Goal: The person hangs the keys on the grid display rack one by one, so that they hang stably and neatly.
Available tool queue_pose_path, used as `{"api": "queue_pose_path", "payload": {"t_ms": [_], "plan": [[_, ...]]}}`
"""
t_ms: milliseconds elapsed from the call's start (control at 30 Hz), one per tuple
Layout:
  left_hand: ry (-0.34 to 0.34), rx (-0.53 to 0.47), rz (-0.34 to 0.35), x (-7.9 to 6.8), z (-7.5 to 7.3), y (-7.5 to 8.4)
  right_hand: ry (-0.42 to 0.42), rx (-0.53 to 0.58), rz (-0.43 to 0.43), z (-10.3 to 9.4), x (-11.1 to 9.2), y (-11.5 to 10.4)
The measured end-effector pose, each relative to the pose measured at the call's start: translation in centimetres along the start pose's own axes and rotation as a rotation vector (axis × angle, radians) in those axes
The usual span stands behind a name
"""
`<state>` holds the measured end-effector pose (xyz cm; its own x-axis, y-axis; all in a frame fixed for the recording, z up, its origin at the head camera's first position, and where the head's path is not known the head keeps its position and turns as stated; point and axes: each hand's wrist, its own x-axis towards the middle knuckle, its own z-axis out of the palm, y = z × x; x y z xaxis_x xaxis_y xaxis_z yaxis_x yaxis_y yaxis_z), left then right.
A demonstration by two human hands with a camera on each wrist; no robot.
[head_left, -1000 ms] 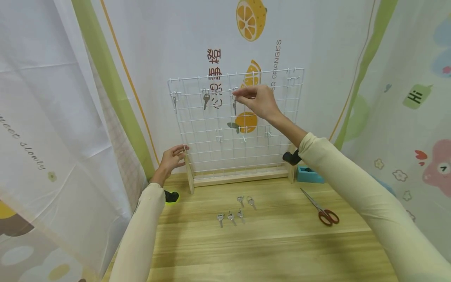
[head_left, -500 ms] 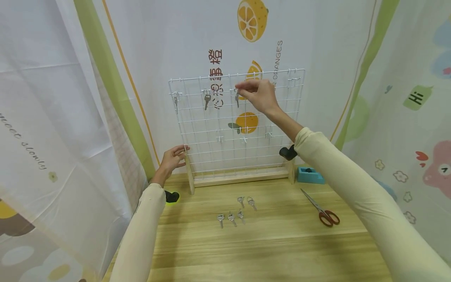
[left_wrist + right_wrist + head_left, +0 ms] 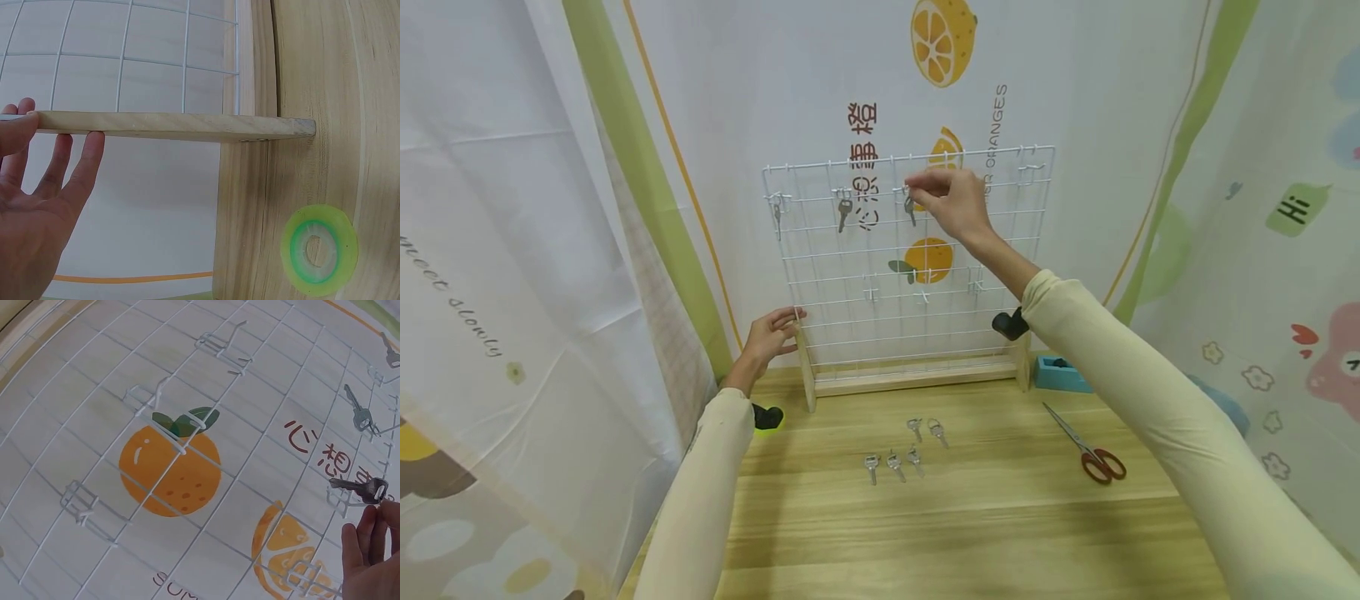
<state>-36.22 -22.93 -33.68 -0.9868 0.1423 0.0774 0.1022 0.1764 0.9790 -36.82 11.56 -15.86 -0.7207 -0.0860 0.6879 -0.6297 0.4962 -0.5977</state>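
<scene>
My right hand [image 3: 955,200] pinches a key [image 3: 911,210] at its head end, right at a white hook in the upper row of a wire grid rack [image 3: 850,253]. In the right wrist view this key [image 3: 356,487] lies sideways, with fingertips just at its bow. Two more keys hang to its left on the upper row, a middle key [image 3: 845,215] and a far-left key [image 3: 777,218]. My left hand [image 3: 771,336] grips the rack's left wooden upright [image 3: 169,124] near its top, thumb on one side and fingers on the other.
Several loose keys [image 3: 872,468] lie on the wooden table [image 3: 970,533] before the rack. Red-handled scissors [image 3: 1093,458] lie at right, near a blue box [image 3: 1063,375]. Bare hooks [image 3: 922,297] sit lower on the grid. A yellow-green ring [image 3: 319,250] lies by the left upright.
My right hand has risen slightly and shifted a little right, and the key it pinches now tilts differently at the hook. The left hand keeps its place on the upright.
</scene>
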Motion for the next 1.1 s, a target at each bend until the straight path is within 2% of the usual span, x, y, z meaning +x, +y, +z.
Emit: {"api": "queue_pose_path", "payload": {"t_ms": [200, 333, 500, 700, 800, 933, 1033, 1100], "plan": [[0.018, 0.023, 0.023, 0.8, -0.1, -1.3, -0.055, -0.028, 0.043, 0.2, 0.0, 0.0], [0.021, 0.030, 0.029, 1.0, -0.2, -1.7, -0.092, -0.035, 0.073, 0.2, 0.0, 0.1], [0.009, 0.019, 0.016, 0.4, 0.0, -0.8, -0.117, -0.030, 0.084, 0.0, -0.3, 0.5], [-0.001, 0.027, 0.003, -0.6, 0.3, 0.7, -0.135, -0.028, 0.032, -0.7, -1.3, 1.1], [0.000, 0.024, 0.000, -0.5, 0.4, 0.7, -0.152, -0.013, 0.016, -0.9, -1.9, 1.4], [0.005, 0.023, 0.006, 0.2, 0.2, -0.2, -0.185, -0.005, 0.011, -1.0, -2.7, 1.7], [0.003, 0.026, 0.007, 0.1, 0.2, 0.0, -0.206, 0.002, 0.010, -0.9, -3.5, 2.0], [-0.002, 0.026, -0.003, -0.4, 0.3, 0.7, -0.219, 0.008, 0.010, -0.9, -4.0, 2.2]]}}
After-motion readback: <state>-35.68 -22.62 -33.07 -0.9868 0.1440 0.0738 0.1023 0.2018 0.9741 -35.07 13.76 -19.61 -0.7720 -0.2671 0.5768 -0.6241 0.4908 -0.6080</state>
